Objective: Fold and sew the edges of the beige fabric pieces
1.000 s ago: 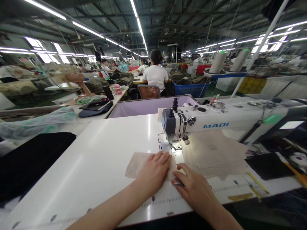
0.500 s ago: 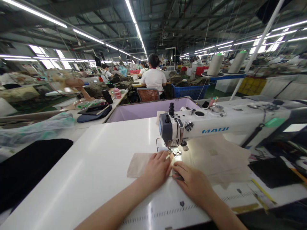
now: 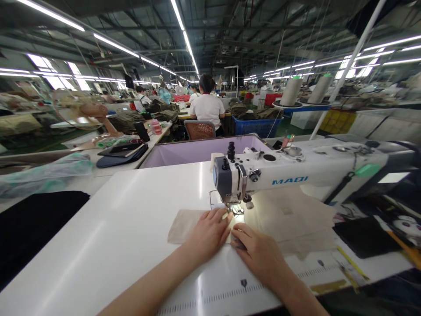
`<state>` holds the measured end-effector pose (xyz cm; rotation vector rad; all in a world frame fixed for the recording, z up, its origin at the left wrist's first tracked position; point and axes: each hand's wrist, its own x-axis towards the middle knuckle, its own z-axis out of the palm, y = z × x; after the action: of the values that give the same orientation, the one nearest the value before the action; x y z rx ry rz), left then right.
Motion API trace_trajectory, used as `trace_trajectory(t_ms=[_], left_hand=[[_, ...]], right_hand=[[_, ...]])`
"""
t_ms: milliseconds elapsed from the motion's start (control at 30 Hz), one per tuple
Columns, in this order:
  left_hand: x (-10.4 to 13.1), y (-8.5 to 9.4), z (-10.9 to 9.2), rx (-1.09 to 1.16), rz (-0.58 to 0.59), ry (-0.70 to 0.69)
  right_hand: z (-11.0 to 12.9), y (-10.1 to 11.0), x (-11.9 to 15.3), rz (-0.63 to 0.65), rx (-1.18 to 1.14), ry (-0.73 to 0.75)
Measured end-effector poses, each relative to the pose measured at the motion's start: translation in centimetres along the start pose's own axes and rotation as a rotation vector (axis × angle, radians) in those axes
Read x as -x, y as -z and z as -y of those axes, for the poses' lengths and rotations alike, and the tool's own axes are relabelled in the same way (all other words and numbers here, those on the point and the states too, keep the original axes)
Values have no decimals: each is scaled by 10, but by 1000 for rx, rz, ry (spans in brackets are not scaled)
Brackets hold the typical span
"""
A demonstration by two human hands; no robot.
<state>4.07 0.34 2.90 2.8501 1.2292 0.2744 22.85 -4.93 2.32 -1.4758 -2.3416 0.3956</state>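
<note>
A beige piece of fabric (image 3: 186,224) lies on the white sewing table, reaching under the presser foot (image 3: 237,210) of the sewing machine (image 3: 286,175). My left hand (image 3: 212,230) rests flat on this fabric, fingers stretched towards the lit needle area. Just to its right, my right hand (image 3: 255,245) is curled with its fingertips close to the foot. A small dark object (image 3: 239,242) shows under its fingers, mostly hidden, and I cannot make out its kind. A larger beige fabric piece (image 3: 296,219) spreads under the machine arm.
Behind the table is a lilac bin (image 3: 184,153). Dark cloth (image 3: 39,232) lies at the left; a black piece (image 3: 365,237) and a yellow tape (image 3: 351,261) lie at the right. Thread cones (image 3: 291,91) stand behind the machine. A person in white (image 3: 207,107) sits ahead.
The whole view has shifted slightly, so everything appears a little further left. Both hands keep nearly the same place by the presser foot, and the fabric shows little movement.
</note>
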Motion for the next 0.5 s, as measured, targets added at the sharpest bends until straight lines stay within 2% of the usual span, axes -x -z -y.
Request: trace_trajectory(t_ms=[200, 500], left_hand=[[3, -3, 0, -39, -27, -41], [33, 3, -24, 42, 25, -173]], right_hand=[[2, 3, 1, 6, 1, -1], [-3, -9, 24, -23, 25, 51]])
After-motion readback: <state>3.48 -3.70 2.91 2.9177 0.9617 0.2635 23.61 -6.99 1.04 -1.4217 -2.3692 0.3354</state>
